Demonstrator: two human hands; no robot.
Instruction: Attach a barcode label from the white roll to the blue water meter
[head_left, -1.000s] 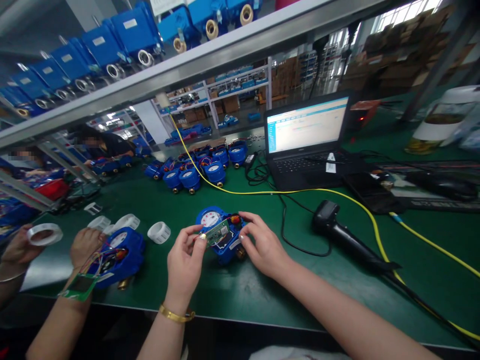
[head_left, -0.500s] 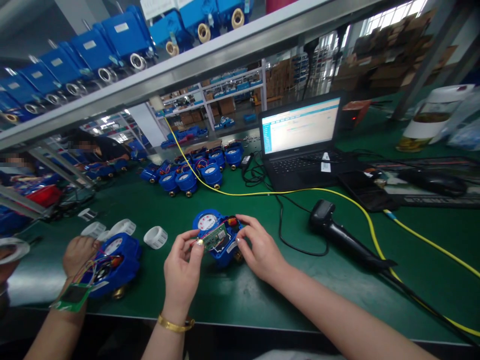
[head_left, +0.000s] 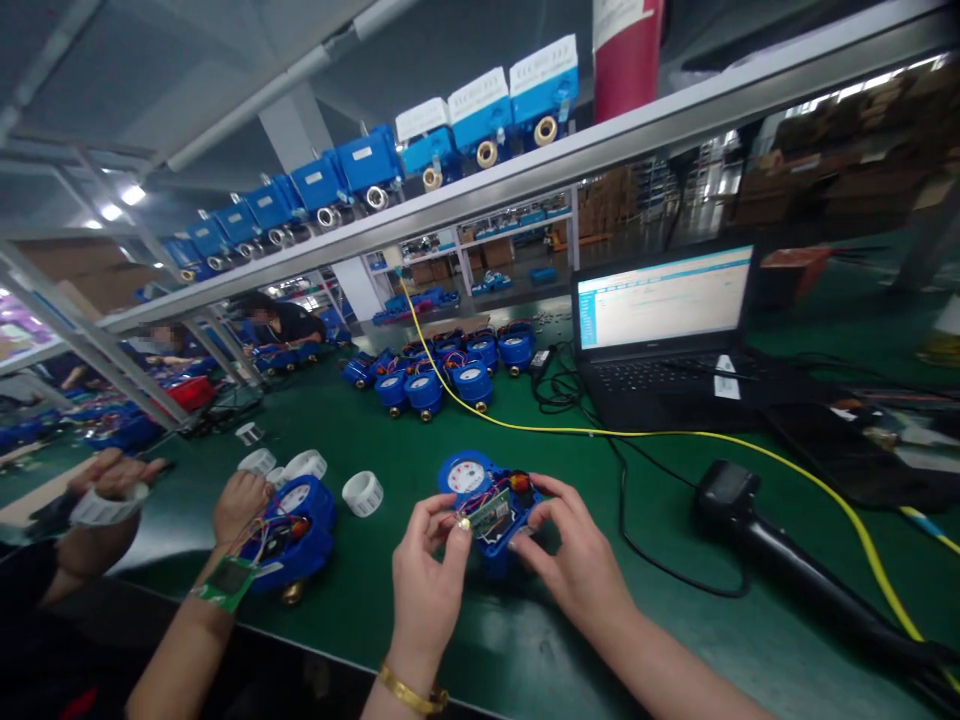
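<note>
In front of me on the green bench sits a blue water meter [head_left: 460,476] with a round white dial and an open compartment with wires. Between the thumb and fingers of my left hand [head_left: 429,575] is a small green circuit board [head_left: 491,515], tilted above that compartment. My right hand [head_left: 583,548] grips the meter's right side, thumb at the near edge and fingers at the far edge. A red-orange part [head_left: 519,482] shows beside its fingertips. Farther left lies a second blue water meter [head_left: 319,525], its green board [head_left: 225,580] hanging out over a co-worker's forearm.
A co-worker's hand [head_left: 241,505] rests beside the second meter; their other hand holds a label roll [head_left: 109,506]. Another label roll [head_left: 363,494] stands between us. A barcode scanner [head_left: 780,545], yellow cable [head_left: 555,430] and laptop [head_left: 667,330] lie right. Several meters [head_left: 424,390] stand behind.
My view has swung left and upward, so the bench appears farther right and lower. The co-worker's hand with the label roll shows more fully. My hands keep the same hold on board and meter.
</note>
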